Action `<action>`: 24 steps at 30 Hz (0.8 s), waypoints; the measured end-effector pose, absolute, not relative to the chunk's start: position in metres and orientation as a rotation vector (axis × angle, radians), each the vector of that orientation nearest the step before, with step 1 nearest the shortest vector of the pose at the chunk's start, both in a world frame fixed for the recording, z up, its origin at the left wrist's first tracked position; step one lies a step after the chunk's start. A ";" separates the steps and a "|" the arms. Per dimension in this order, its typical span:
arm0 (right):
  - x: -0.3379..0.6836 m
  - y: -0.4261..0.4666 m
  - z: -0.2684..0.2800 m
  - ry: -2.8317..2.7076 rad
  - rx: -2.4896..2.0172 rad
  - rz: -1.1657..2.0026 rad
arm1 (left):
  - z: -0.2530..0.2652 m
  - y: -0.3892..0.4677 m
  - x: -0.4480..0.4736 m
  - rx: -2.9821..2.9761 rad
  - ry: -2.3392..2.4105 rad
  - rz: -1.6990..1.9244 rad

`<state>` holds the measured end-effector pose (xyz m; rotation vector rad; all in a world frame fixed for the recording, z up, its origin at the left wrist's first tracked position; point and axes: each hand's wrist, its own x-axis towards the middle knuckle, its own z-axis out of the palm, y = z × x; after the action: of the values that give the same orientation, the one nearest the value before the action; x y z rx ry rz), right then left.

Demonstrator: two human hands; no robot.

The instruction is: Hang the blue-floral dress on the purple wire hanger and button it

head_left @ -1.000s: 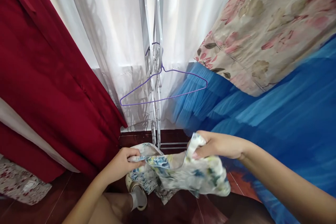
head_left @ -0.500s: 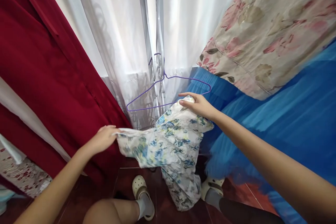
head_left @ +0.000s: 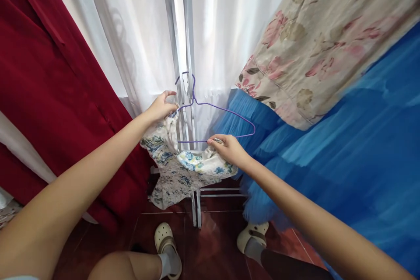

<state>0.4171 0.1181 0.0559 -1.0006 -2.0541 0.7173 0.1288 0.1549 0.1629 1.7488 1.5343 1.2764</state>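
Note:
A purple wire hanger [head_left: 225, 110] hangs by its hook at the white metal rack posts. My left hand [head_left: 162, 107] is closed on one shoulder of a white floral dress [head_left: 185, 179] with blue flowers. That shoulder covers the hanger's left end, which is hidden by cloth and hand. My right hand [head_left: 226, 148] pinches the opposite shoulder of the dress, right by the hanger's bottom bar. The hanger's right end is bare. Between my hands the dress's neckline sags below the bar, and its lower part hangs bunched toward the left.
Dark red cloth [head_left: 82, 96] hangs on the left, white curtains [head_left: 138, 30] behind. At right hang a beige floral garment [head_left: 295, 74] and a blue tulle skirt [head_left: 311, 175]. The rack's metal foot [head_left: 196, 210] meets the red tiled floor [head_left: 210, 245] between my two beige clogs [head_left: 166, 238].
My left hand has moved up and right, bringing one shoulder of the dress over the hanger's left end. My right hand has lowered slightly leftward. The dress has swung left.

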 end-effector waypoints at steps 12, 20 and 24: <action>0.497 0.094 0.075 -1.753 -0.898 0.637 | 0.104 0.107 0.111 1.777 1.603 1.504; 0.505 0.185 0.118 -1.929 -1.154 0.494 | 0.124 0.105 0.105 2.011 1.763 1.386; 0.504 0.182 0.126 -1.801 -1.124 0.822 | 0.120 0.095 0.096 2.116 1.911 1.387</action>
<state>0.5040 0.1820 0.1261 -1.1240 -1.8013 0.8216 0.0963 0.0950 0.1199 2.1155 1.9112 1.3873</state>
